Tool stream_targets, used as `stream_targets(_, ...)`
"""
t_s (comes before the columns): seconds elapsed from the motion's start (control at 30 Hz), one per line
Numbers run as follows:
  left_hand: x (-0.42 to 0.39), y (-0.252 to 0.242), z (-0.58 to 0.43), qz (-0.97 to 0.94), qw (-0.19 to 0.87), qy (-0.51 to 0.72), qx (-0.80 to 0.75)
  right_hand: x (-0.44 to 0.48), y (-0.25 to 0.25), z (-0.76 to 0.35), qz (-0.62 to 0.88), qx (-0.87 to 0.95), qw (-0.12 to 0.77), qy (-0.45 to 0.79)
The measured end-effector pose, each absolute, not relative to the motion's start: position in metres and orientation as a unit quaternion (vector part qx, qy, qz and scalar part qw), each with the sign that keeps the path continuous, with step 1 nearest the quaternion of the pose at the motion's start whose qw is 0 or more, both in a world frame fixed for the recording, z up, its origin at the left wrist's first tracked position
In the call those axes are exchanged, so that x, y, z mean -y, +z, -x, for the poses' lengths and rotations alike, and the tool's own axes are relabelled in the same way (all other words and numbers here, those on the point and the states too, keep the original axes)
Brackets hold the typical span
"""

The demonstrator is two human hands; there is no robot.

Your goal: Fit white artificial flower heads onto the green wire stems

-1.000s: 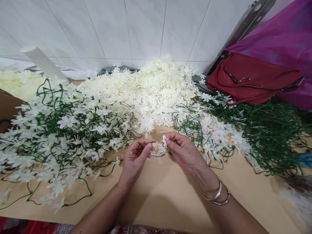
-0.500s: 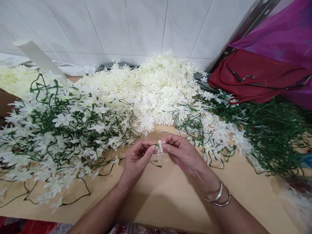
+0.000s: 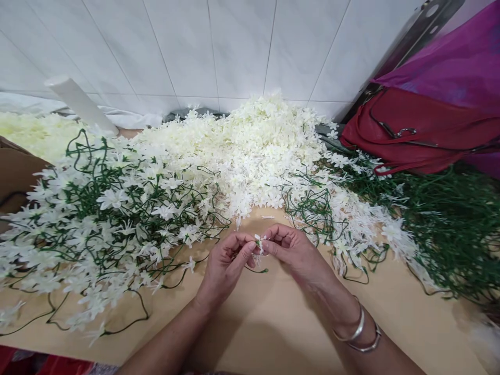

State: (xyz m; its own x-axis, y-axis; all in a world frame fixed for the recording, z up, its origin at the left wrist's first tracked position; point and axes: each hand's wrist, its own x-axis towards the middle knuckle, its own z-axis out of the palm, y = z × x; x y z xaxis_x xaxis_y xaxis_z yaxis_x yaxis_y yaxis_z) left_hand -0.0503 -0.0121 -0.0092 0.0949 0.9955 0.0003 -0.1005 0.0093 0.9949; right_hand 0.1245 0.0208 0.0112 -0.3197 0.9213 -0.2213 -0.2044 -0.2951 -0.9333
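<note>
Both hands meet over the middle of the tan table, pinching one small white artificial flower (image 3: 260, 242). My left hand (image 3: 230, 260) is closed, thumb against forefinger, at the flower's green base. From its fingers a thin green stem (image 3: 260, 270) trails down to the right. My right hand (image 3: 299, 255) is also closed, its thumb and forefinger on the petal side. Fingertips hide part of the flower. Just beyond the hands lies a pile of loose white petals (image 3: 265, 156). To the left is a heap of white flowers on green stems (image 3: 113, 208).
At right lie white stamens (image 3: 359, 224), tangled green stems (image 3: 312, 205) and a big mass of green stems (image 3: 457, 229). Behind that mass sit a red handbag (image 3: 422, 125) and a purple bag (image 3: 461, 57). A white roll (image 3: 80, 104) leans near the tiled wall (image 3: 234, 47); a cardboard box (image 3: 17, 172) stands far left.
The view has shifted slightly, so everything sits a little lower and further right. Both hands still pinch the flower, which has turned a little between the fingertips.
</note>
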Motion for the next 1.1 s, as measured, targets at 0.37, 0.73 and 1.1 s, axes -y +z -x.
stream_targets(0.37, 0.012, -0.016, 0.054, -0.515, 0.548, 0.479, -0.453, -0.022, 0.015, -0.126, 0.438, 0.447, 0.379, 0.682)
stream_targets(0.73, 0.013, -0.013, 0.049, -0.525, 0.546, 0.474, -0.450, -0.025, 0.014, -0.128, 0.429, 0.441, 0.382, 0.690)
stream_targets(1.1, 0.014, -0.004, 0.046, -0.632, 0.414, 0.431, -0.493, -0.027, 0.013, -0.133, 0.419, 0.418, 0.387, 0.707)
